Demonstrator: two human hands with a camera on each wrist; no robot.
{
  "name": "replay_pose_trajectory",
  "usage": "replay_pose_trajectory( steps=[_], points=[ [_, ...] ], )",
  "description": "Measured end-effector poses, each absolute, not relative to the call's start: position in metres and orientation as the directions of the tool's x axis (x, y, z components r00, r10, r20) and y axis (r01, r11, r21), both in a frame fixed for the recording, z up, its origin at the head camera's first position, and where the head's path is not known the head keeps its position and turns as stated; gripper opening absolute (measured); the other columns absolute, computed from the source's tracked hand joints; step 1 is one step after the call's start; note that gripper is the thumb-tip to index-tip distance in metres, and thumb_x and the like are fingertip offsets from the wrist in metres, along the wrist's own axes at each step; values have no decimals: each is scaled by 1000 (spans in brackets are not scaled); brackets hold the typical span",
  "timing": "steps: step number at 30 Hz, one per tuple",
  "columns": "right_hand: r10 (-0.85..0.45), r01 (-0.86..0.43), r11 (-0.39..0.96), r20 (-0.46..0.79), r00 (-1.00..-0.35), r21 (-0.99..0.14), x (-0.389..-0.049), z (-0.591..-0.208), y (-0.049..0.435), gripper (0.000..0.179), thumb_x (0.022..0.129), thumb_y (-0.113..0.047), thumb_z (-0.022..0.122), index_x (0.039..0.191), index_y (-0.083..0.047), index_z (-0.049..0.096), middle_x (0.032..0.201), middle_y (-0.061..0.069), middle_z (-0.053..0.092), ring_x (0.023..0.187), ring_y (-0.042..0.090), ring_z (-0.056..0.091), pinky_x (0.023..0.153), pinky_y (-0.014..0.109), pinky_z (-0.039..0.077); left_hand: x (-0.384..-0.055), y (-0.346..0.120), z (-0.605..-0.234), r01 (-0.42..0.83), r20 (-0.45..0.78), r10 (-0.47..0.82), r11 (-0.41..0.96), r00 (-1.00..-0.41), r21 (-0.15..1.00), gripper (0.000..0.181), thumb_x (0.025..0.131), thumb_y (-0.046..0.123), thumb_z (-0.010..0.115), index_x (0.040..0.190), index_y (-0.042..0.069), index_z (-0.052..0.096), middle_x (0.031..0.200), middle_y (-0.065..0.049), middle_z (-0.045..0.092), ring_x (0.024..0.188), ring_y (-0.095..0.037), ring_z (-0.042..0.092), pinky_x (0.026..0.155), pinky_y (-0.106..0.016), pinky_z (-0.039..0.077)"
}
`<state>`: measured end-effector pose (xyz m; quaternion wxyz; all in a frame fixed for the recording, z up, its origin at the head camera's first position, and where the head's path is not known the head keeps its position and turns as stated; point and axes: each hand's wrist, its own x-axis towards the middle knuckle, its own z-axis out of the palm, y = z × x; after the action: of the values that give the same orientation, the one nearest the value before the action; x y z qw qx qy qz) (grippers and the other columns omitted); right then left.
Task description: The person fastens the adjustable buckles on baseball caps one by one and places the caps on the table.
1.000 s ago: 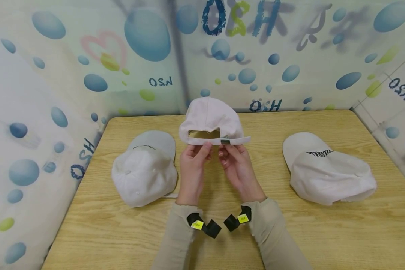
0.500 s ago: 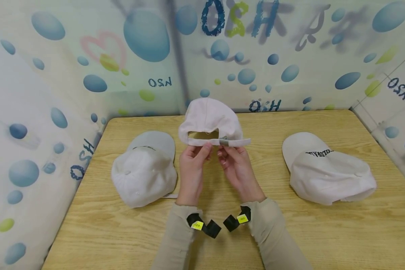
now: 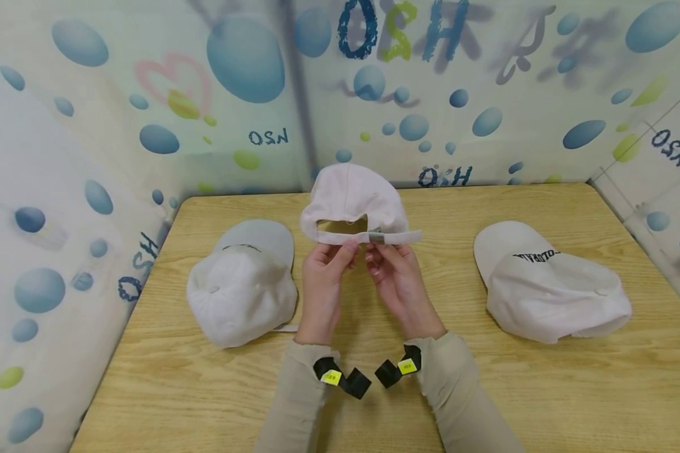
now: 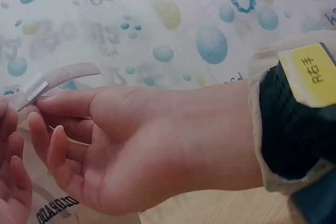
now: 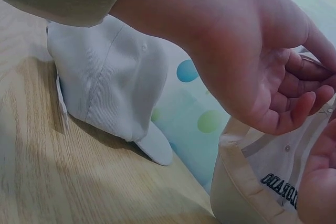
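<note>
A pale pinkish-white baseball cap (image 3: 354,195) is held up near the table's far edge, its back opening turned toward me. Its back strap (image 3: 340,238) runs through a metal buckle (image 3: 376,236), and the strap's free end sticks out to the right. My left hand (image 3: 324,283) pinches the strap left of the buckle, thumb on top. With thumb and fingers my right hand (image 3: 403,286) pinches at the buckle. In the left wrist view the right hand (image 4: 142,145) holds by the shiny buckle (image 4: 35,87). Dark lettering shows inside the cap (image 5: 262,182) in the right wrist view.
On the wooden table (image 3: 204,390), a white cap (image 3: 240,296) sits to the left, its strap end poking out beside my left wrist. Another white cap (image 3: 555,296) with dark lettering lies to the right. A patterned wall covering (image 3: 328,94) rises behind the table.
The buckle has tilted slightly and looks lighter than a second ago. Both hands and the held cap stay almost still; the other caps have not moved.
</note>
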<state>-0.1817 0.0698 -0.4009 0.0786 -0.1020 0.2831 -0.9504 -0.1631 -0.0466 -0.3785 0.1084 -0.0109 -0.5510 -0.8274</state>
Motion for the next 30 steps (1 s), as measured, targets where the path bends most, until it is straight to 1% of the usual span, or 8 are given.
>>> replay_pose_trajectory(
  steps=[9,11,12,16,18,19,25,30],
  points=[
    [-207,81,-815,158,-966,-573,-182,-401,69,6,86,-8,58,86,-8,65,77,2,62,66,10,57,52,17,40,-164,-47,-380,174,129,-146,-358,-981,918,23,82,20,65,93,0,62,84,-17,61,71,-22,53,64,-33,43],
    [-203,79,-811,153,-967,-579,-183,-401,69,5,86,-9,59,86,-8,64,77,2,62,66,10,56,52,17,40,-174,-48,-401,207,170,-130,-361,-977,909,23,83,21,64,95,2,63,85,-14,62,72,-22,53,65,-33,43],
    [-204,79,-810,152,-967,-581,-183,-401,69,5,86,-10,60,86,-8,64,77,2,62,66,10,56,52,17,40,-174,-47,-402,204,169,-127,-361,-977,910,24,84,20,63,96,0,62,85,-16,61,74,-27,52,66,-35,43],
    [-202,74,-790,145,-969,-608,-183,-401,69,5,86,-11,60,86,-9,64,77,2,62,66,9,56,53,17,39,-173,-47,-399,206,175,-115,-373,-978,905,22,84,21,63,95,1,62,82,-8,62,71,-23,53,64,-32,42],
    [-206,75,-781,142,-968,-620,-182,-401,69,5,86,-10,59,86,-9,64,78,1,62,67,9,55,53,17,39,-163,-46,-379,182,148,-120,-364,-982,914,25,83,21,65,94,-1,61,81,-9,62,71,-25,52,63,-33,41],
    [-206,73,-773,141,-968,-630,-182,-401,69,6,87,-11,59,86,-10,64,78,1,62,67,9,55,53,17,39,-169,-46,-391,206,174,-120,-375,-977,904,24,83,22,65,94,2,62,80,-6,62,69,-19,52,62,-30,41],
    [-215,83,-769,134,-967,-634,-180,-401,69,6,87,-7,57,88,-7,63,79,3,62,68,11,55,54,18,39,-169,-46,-393,233,196,-146,-317,-970,919,24,82,25,65,94,4,62,80,-5,61,72,-18,53,64,-31,43],
    [-194,82,-748,98,-976,-659,-180,-401,67,7,83,-10,62,90,-7,62,80,3,62,68,11,55,54,18,38,-162,-45,-378,206,165,-167,-269,-972,941,22,81,23,66,93,4,63,80,-6,61,73,-17,53,64,-33,43]
  ],
)
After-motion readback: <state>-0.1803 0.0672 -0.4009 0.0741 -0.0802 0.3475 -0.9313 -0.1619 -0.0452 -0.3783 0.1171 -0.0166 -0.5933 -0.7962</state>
